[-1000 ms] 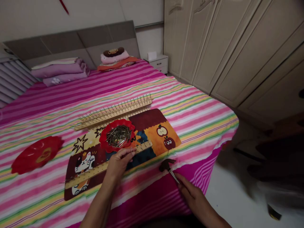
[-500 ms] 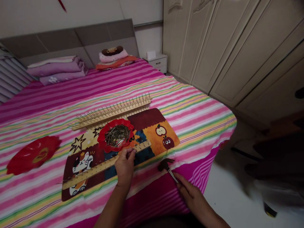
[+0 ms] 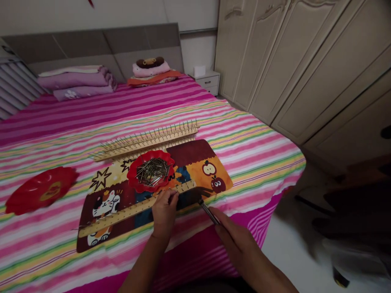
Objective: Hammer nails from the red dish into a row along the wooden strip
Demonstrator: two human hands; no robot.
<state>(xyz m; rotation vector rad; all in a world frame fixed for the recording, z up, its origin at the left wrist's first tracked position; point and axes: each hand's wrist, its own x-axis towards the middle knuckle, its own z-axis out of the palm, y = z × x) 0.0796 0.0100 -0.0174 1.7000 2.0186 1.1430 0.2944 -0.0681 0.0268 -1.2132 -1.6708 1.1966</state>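
- Near edge: the left hand (image 3: 165,213) rests closed in a pinch, fingertips (image 3: 174,195) on the right end of a pegged wooden strip (image 3: 122,215); anything held is too small to tell.
- Right of it, the right hand (image 3: 238,244) grips the handle of a small hammer (image 3: 209,213), its dark head just above the strip's right end.
- Under both lies a printed cat-and-apple mat (image 3: 198,160) on a striped bedsheet (image 3: 259,154); the bed's right edge drops to a tiled floor (image 3: 290,252).
- Mid-bed: a red dish (image 3: 131,175) of loose nails (image 3: 152,171) touches the strip's far side; a red plate (image 3: 41,189) lies well left.
- Beyond: a wooden strip set with nails (image 3: 146,140) borders the mat's far edge.
- Farthest: folded bedding (image 3: 76,83), a nightstand (image 3: 207,79), and a wardrobe (image 3: 293,61) along the right.
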